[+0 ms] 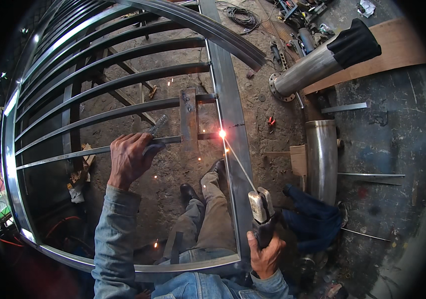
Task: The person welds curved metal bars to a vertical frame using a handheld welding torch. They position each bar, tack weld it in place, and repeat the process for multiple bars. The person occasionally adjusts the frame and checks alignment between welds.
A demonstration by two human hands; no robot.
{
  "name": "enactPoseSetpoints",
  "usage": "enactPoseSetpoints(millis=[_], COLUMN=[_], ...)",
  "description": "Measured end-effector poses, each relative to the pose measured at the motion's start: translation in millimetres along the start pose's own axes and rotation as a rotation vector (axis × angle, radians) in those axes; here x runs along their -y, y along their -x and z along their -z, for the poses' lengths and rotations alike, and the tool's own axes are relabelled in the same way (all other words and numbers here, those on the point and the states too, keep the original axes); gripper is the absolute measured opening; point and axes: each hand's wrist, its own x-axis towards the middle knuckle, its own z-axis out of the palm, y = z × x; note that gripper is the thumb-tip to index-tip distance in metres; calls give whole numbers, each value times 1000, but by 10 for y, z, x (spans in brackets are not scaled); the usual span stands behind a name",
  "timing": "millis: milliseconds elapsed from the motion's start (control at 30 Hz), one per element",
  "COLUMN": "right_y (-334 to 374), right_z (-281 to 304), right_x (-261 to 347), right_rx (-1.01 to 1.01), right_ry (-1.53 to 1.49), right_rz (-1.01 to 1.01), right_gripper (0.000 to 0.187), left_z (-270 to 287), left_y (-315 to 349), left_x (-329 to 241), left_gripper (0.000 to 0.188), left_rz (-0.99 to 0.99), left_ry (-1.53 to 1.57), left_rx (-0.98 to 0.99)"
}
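Note:
My right hand [265,255] is closed round the dark grip of a welding electrode holder [259,207]. From its jaws a thin electrode [241,165] slants up and left to a bright arc [222,134], where a crossbar meets the frame's right side rail [233,144]. Sparks drop below it. My left hand [131,155] wraps round that same crossbar [73,155], left of the arc. A wire coil [158,124] sticks up beside its fingers; whether the hand holds it, I cannot tell. A rusty flat steel piece [189,119] lies across two bars between my left hand and the arc.
Several parallel bars of the metal frame [118,62] stretch away at the left. My legs [213,209] stand inside its opening. At the right are a flanged pipe [305,70], another pipe [321,159], dark blue cloth [312,219] and red-handled pliers [271,121]. A cable coil [243,17] lies at the back.

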Motion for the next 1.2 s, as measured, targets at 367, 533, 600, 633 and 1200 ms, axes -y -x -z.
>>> enactPoseSetpoints(millis=[367,533,600,633,1200], right_y=[33,2,-21,-33,-53], right_z=[-43,-67,-53,-44,-44], right_x=[-28,14,26,33,28], right_rx=[7,-97,-67,-53,-52], right_ry=[0,35,-8,7,-3], right_rz=[-118,33,17,28,69], right_gripper=[69,55,54,54,48], left_z=[-30,-40,-37,-24,19], left_y=[29,24,10,6,-43], left_x=[22,51,35,27,-60], left_gripper=[25,27,28,30,29], left_rz=[63,57,35,26,15], left_ry=[72,34,65,64,1], left_rx=[-18,36,25,10,-10])
